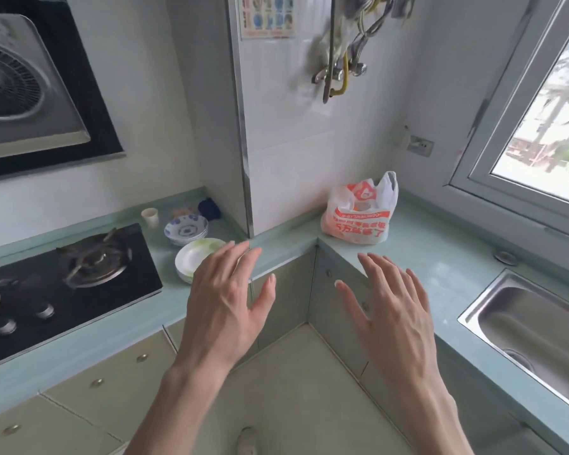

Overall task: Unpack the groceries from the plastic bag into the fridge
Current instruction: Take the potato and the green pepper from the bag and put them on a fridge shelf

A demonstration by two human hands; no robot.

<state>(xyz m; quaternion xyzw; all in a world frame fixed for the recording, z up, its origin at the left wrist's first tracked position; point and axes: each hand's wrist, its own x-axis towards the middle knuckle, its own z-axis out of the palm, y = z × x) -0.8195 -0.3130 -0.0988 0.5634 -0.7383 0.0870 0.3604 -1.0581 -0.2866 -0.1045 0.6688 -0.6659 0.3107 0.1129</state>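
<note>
From the head camera I see my left hand [227, 303] and my right hand [391, 310] both raised in front of me, palms down, fingers spread apart and holding nothing; I judge they are held out like this to go for the bag from both sides. The white and orange plastic bag [358, 211] stands upright on the pale green countertop [440, 257], tucked into the corner where the tiled wall meets the window side, well apart from both hands. Its handles stick up, so I reckon I can take it by the top. On the left a gas stove [79, 274] sits beside a stack of white plates [194, 257] and a stack of blue-patterned bowls [186, 229]; a steel sink [532, 333] lies on the right. No fridge shows here, so I judge the unpacking has not begun
</note>
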